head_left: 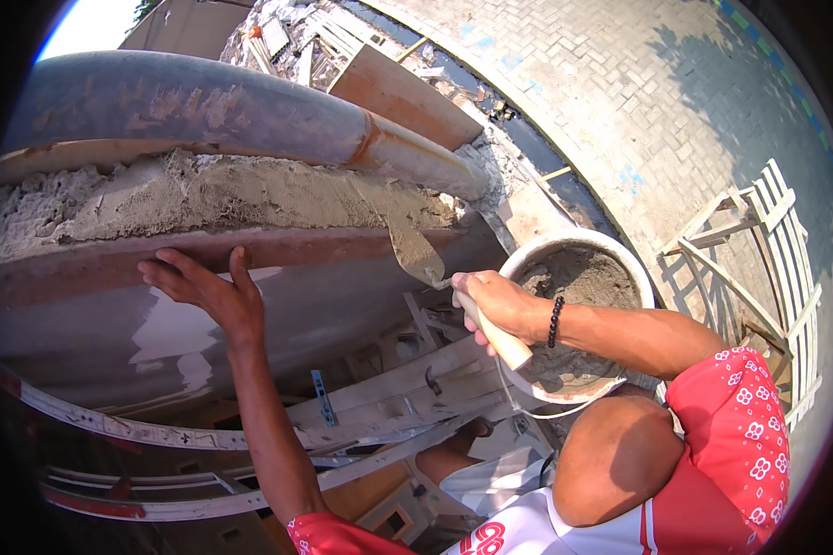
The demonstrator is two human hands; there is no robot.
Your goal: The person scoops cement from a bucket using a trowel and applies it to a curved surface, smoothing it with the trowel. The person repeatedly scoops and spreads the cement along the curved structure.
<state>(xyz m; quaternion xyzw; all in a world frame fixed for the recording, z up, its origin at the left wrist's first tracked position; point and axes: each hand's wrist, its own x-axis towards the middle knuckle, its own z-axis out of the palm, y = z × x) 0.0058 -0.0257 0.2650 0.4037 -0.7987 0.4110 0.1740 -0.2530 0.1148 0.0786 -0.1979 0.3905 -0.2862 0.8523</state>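
My right hand (499, 308) is wrapped round the pale wooden handle of a trowel (414, 252). The trowel's blade is coated in grey mortar and its upper end reaches the right part of a wet mortar bed (250, 196) along the wall top. With fingers and thumb apart, my left hand (208, 291) rests against the reddish-brown edge (287, 245) below that bed. Close beside my right forearm, a white bucket (640, 268) holds grey mortar (583, 277); part of it is hidden by my arm and hand.
Behind the mortar runs a thick grey pipe (213, 109). A ladder (203, 506) and planks (407, 393) with a hammer lie below. Rubble (282, 42) and a brown board (402, 97) stand beyond the pipe, near a drain and paved road (583, 74). A white slatted wooden frame (775, 250) stands right.
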